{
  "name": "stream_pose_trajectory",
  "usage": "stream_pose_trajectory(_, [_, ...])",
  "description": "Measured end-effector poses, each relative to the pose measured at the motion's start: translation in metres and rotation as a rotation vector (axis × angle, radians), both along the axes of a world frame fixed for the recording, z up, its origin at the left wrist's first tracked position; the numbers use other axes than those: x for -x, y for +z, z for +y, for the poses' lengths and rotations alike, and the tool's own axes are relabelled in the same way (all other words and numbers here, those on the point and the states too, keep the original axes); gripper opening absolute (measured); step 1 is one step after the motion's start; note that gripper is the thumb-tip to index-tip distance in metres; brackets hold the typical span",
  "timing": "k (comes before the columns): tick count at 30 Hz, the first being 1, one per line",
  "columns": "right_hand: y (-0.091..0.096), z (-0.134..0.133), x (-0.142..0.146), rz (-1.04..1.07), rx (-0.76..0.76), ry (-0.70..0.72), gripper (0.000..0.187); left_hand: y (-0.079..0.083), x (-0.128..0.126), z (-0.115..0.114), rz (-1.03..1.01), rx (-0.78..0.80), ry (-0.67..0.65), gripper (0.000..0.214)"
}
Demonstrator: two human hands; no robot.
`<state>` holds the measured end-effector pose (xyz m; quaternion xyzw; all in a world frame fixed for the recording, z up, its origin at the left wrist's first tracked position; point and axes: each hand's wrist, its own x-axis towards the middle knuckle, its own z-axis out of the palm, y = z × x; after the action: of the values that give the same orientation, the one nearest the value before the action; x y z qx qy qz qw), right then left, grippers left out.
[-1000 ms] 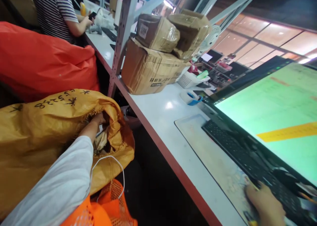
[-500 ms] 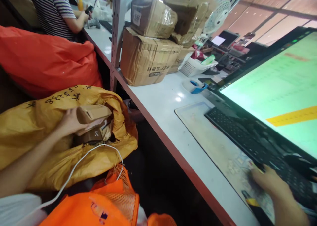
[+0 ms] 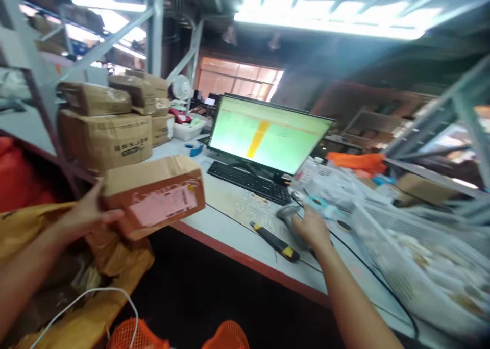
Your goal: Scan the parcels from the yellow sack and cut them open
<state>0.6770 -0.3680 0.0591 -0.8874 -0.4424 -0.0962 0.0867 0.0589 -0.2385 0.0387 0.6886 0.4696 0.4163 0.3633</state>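
Note:
My left hand (image 3: 86, 214) grips a small cardboard parcel (image 3: 153, 193) with a pink label, held in the air above the open yellow sack (image 3: 115, 267) and just left of the white desk's red front edge (image 3: 245, 259). My right hand (image 3: 312, 231) is closed around a grey handheld scanner (image 3: 287, 216) resting on the desk, next to a yellow and black utility knife (image 3: 273, 241). A black keyboard (image 3: 248, 180) and a monitor (image 3: 268, 134) showing a green screen with a yellow band stand behind the scanner.
Stacked cardboard boxes (image 3: 105, 129) sit at the desk's left by a grey rack post (image 3: 34, 94). A white basket (image 3: 187, 129) and tape (image 3: 190, 147) lie behind. A clear bag of parcels (image 3: 401, 252) fills the right side. Orange mesh (image 3: 179, 336) is below.
My left hand has lifted the parcel out of the yellow sack and up beside the desk. My right hand has left the keyboard's edge and closed on the scanner. The view swung right.

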Motion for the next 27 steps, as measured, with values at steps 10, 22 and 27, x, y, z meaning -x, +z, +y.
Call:
stream_pose_trajectory(10, [-0.023, -0.003, 0.003, 0.234, 0.041, -0.166, 0.053, -0.049, -0.267, 0.082, -0.202, 0.039, -0.628, 0.139])
stream_pose_trajectory(22, [0.03, -0.043, 0.052, 0.125, -0.008, 0.071, 0.041, -0.077, -0.276, 0.078, -0.291, 0.02, -0.687, 0.137])
stream_pose_trajectory(27, [0.038, -0.106, 0.108, 0.15, 0.033, 0.568, 0.035, -0.078, -0.278, 0.076, -0.282, 0.008, -0.678, 0.14])
